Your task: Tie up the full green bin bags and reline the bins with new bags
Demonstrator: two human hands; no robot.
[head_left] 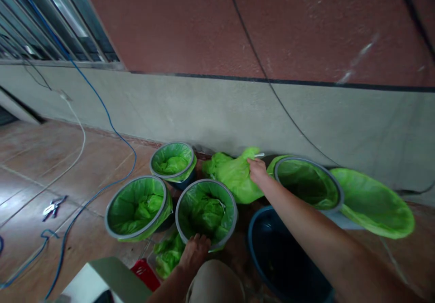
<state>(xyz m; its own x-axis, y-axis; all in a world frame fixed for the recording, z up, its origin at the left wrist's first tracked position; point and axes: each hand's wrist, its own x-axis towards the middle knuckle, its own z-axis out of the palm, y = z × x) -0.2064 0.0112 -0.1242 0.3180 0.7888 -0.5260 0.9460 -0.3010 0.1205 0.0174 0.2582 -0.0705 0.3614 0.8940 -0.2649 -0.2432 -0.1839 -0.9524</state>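
Observation:
My right hand [257, 170] reaches forward and is closed on a loose green plastic bag [231, 174] lying against the wall between the bins. My left hand [194, 253] rests on the near rim of a small bin lined with a green bag [206, 212], fingers curled over the edge. An unlined dark blue bin [275, 257] stands under my right forearm. Two more lined bins sit to the left, one at the front [137, 207] and one behind [172, 160].
Another lined bin [307, 185] and a green-bagged one [374, 203] stand at right by the wall [217, 108]. Blue cable [112, 126] and white cable [79, 130] trail over the tiled floor, with a tool [52, 208] left. A red packet [146, 273] and spare green bags [169, 255] lie near my knee.

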